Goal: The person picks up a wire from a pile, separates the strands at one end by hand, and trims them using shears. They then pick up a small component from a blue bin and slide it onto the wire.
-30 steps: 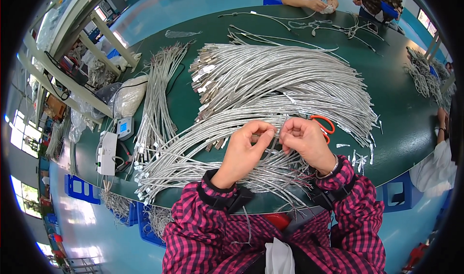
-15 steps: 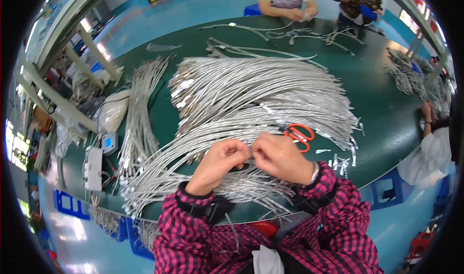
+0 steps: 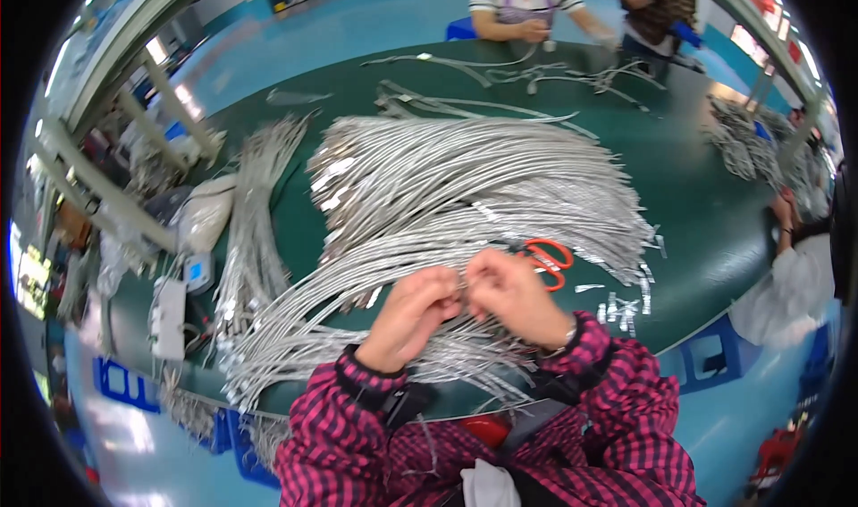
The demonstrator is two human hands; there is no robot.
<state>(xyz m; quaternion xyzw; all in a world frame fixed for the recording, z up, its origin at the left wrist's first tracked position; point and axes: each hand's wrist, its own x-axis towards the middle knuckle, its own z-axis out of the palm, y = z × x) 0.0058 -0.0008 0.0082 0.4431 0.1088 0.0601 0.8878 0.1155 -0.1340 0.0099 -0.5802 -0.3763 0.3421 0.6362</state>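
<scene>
My left hand and my right hand meet fingertip to fingertip over a heap of silver-grey cables on a dark green table. Both pinch the same thin silver cable end between thumbs and fingers. What exactly sits at the pinch is too small to tell. Orange-handled scissors lie on the cables just right of my right hand. Both sleeves are pink-and-black plaid.
A second cable bundle lies at the left. Small cut silver pieces are scattered right of the scissors. A white bag and white device sit at the left edge. Other people work at the far side and right.
My hands have stayed together on the cable end. The view shifted, so hands and table appear lower and nearer the frame's middle.
</scene>
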